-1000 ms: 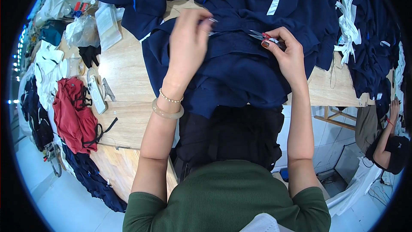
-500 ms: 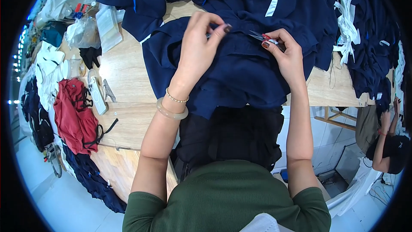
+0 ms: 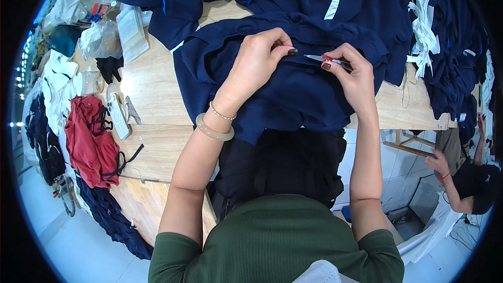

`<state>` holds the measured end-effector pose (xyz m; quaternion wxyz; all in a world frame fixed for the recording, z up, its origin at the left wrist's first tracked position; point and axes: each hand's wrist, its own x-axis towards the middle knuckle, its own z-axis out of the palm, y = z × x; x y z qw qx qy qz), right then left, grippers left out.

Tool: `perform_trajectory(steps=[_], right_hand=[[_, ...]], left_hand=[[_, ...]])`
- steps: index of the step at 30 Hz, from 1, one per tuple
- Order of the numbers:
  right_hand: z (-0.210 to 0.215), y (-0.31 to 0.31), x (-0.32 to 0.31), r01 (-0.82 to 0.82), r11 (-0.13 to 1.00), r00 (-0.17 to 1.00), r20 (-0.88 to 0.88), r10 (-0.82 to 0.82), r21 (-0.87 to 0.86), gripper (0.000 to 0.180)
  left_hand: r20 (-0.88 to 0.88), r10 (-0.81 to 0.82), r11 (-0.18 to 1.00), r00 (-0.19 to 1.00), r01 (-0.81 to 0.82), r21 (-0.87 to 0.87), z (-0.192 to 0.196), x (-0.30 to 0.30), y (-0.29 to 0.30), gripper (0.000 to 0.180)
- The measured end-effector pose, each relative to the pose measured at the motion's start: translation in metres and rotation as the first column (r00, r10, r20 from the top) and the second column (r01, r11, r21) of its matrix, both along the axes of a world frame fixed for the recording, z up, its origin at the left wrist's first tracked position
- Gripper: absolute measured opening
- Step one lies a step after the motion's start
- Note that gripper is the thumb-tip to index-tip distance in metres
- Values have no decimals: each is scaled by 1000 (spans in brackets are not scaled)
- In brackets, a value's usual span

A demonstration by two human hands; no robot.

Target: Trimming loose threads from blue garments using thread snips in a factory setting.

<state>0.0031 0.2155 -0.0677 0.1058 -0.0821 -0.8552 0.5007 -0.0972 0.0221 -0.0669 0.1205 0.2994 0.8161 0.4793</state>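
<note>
Judging work unfinished: navy garment [image 3: 293,91] bunched at near edge of counter [image 3: 154,94], right grip [image 3: 357,76] pinching snips [image 3: 315,57] — whether left grip [image 3: 257,60] pinches anything, I cannot tell.

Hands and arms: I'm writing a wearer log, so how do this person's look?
The left hand and right hand are ungloved, with dark polish on the thumbnails. A beaded bracelet and a pale, thick bangle circle the left forearm; the right has none. Both sleeves are short and dark green.
</note>
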Motion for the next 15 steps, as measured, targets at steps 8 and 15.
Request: perform_trajectory(steps=[8, 15], right_hand=[[-6, -8, -1, -20, 1000, 1000, -3, 20, 24, 16], [-10, -12, -4, 0, 1000, 1000, 13, 0, -22, 16]], left_hand=[[224, 46, 966, 973, -100, 237, -10, -2, 4, 13], [290, 45, 961, 956, -121, 250, -12, -2, 5, 18]])
